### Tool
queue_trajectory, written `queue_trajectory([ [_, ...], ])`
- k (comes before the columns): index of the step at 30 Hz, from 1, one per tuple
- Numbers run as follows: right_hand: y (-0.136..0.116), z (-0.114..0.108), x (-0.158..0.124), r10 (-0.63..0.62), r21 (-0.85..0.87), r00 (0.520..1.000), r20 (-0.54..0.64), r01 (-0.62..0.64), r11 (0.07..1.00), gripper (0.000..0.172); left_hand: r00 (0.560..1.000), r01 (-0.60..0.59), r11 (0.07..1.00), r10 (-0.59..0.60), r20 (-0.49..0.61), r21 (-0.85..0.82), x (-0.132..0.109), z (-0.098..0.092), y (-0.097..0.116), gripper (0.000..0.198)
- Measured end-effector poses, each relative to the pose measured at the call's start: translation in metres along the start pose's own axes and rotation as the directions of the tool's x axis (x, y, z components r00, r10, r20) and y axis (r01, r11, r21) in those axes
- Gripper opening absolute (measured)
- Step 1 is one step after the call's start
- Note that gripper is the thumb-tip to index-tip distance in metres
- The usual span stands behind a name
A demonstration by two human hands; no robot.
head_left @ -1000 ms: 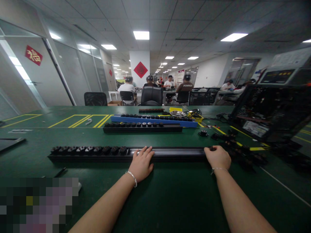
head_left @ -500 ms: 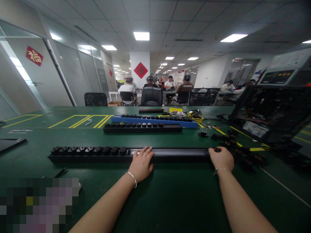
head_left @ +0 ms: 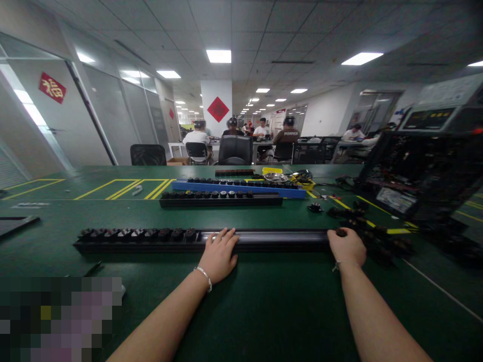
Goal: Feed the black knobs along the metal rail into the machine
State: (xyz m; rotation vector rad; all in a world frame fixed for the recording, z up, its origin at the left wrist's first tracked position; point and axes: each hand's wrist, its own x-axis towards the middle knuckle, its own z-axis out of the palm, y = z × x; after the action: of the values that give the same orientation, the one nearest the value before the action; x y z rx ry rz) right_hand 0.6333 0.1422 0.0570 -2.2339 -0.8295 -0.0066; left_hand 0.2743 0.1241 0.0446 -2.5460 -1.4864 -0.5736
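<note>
A long black rail (head_left: 279,239) lies across the green table in front of me. Along its left part sits a row of several small black parts (head_left: 140,234); the right part shows a bare, shiny channel. My left hand (head_left: 219,255) rests on the rail just right of that row, fingers spread and extended. At the rail's right end, my right hand (head_left: 347,246) is closed with thumb and fingers pinching a small black part (head_left: 341,233). Most of that part is hidden by the fingers. Whether it touches the rail, I cannot tell.
Behind stand a shorter black rail (head_left: 222,202) with similar parts and a blue rail (head_left: 241,187). Loose black parts (head_left: 352,217) are heaped at the right, near an open computer case (head_left: 396,171). A metal dish (head_left: 275,177) sits farther back. People sit at distant desks.
My right hand has shifted slightly to the right, still pinching the small black part. My left hand stays in place on the rail.
</note>
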Motion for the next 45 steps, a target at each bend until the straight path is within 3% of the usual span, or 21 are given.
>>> queue_trajectory([
  [12, 0.013, 0.005, 0.009, 0.012, 0.06, 0.997, -0.076, -0.007, 0.998, 0.053, 1.0, 0.003, 1.0, -0.003, 0.008, -0.001, 0.0, -0.002, 0.001, 0.047],
  [32, 0.029, 0.01, 0.026, -0.124, 0.037, 0.972, -0.198, 0.133, 0.99, 0.043, 1.0, 0.013, 1.0, -0.013, 0.007, -0.021, 0.001, -0.002, 0.001, 0.042],
  [36, 0.036, 0.007, 0.031, -0.045, 0.051, 0.981, -0.189, 0.055, 0.997, 0.045, 1.0, 0.008, 1.0, -0.008, 0.008, -0.021, 0.001, -0.002, 0.001, 0.043],
  [41, 0.039, 0.003, 0.036, 0.118, 0.047, 0.992, -0.046, -0.116, 0.992, 0.047, 1.0, 0.005, 1.0, -0.005, 0.007, -0.018, 0.001, 0.0, -0.001, 0.044],
  [45, 0.041, 0.003, 0.039, 0.151, 0.081, 0.989, -0.005, -0.15, 0.985, 0.044, 1.0, 0.004, 1.0, -0.004, 0.004, -0.016, -0.001, 0.001, -0.001, 0.046],
])
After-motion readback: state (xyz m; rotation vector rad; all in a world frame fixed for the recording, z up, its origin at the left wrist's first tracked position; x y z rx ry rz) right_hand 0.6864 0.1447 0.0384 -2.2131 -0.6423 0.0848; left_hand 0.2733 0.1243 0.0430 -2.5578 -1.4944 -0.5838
